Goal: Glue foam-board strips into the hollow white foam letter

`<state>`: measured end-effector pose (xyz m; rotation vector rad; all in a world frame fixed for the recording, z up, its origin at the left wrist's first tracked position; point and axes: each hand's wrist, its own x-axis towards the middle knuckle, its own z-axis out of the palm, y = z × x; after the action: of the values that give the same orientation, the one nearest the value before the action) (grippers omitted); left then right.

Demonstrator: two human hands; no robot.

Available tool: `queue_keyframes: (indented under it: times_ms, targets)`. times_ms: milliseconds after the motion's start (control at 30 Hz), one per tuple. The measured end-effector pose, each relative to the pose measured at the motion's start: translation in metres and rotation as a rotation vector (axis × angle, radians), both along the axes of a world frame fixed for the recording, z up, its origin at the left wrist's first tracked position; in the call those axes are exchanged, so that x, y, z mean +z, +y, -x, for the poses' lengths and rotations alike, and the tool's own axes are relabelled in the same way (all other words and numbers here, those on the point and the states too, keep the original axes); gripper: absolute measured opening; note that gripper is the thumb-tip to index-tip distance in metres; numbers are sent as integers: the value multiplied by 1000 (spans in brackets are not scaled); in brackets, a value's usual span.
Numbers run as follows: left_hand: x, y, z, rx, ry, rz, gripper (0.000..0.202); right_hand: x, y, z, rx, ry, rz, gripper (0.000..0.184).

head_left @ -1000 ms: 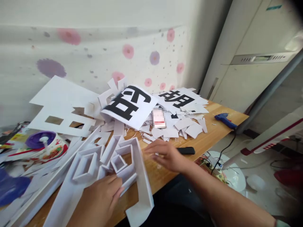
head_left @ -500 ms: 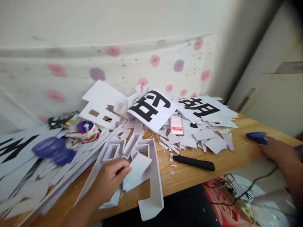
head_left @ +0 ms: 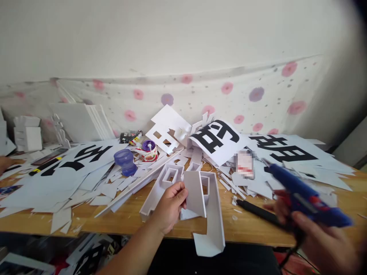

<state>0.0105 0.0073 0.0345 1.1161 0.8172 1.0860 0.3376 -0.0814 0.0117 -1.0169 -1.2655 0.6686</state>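
Note:
My left hand (head_left: 170, 208) pinches a flat white foam-board piece (head_left: 196, 191) between thumb and fingers. It is held above a hollow white board form with raised walls (head_left: 215, 217), which lies at the table's front edge. In my right hand (head_left: 318, 236) is a blue hot glue gun (head_left: 306, 194), its nozzle pointing up and left and its cord hanging down. The hand is somewhat blurred. A long black tool (head_left: 255, 211) lies on the table, its right end hidden behind the right hand.
Sheets with large black characters (head_left: 298, 152) and white offcuts (head_left: 106, 189) litter the wooden table (head_left: 114, 219). A purple translucent cup (head_left: 125, 162) and a red-white tub (head_left: 149, 153) stand left of centre. Another person's hand (head_left: 4, 163) shows at the left edge.
My right hand has lifted the glue gun from the table's right side and brought it left. My left hand has turned the board piece more upright. The view has swung left.

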Motion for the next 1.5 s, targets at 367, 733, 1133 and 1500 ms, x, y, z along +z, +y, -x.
queue_keyframes:
  times_ms: [367, 733, 1133, 1500]
  targets:
    - [-10, -6, 15, -9, -125, 75, 45, 10, 13, 107, 404, 61, 276, 45]
    - [-17, -4, 18, -26, -162, 66, 46, 14, 9, 123, 340, 91, 250, 40]
    - [-11, -11, 17, 8, -106, -1, 46, 19, 16, 120, 238, -198, 105, 30]
    - [-8, -20, 17, 1, 16, -134, 41, 47, 22, 126, -39, -773, -314, 19]
